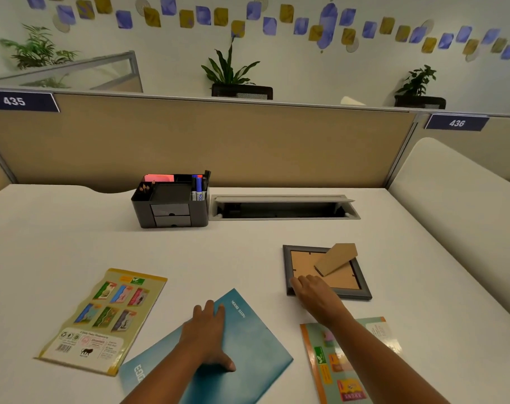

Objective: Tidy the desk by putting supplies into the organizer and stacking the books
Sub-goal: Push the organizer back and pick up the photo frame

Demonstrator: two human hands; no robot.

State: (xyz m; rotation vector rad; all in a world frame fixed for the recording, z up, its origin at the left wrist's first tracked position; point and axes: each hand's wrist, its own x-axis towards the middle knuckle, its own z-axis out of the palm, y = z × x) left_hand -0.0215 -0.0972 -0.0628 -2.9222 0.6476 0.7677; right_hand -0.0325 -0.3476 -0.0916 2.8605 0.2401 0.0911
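Note:
A teal notebook (248, 339) lies at the front centre of the white desk (73, 228); my left hand (208, 336) rests flat on its cover with fingers spread. A yellow book (102, 319) lies to the left, and a green-orange book (335, 371) lies at the front right, partly under my right forearm. A dark picture frame (355, 290) lies face down with its cardboard stand raised; my right hand (315, 293) touches its near left corner. A black organizer (172, 205) with markers, pencils and pink notes stands at the back.
A grey cable tray (283, 207) is open in the desk right of the organizer. A tan partition (219, 141) closes off the back. A cream divider (458, 199) runs along the right side. Potted plants stand beyond the partition.

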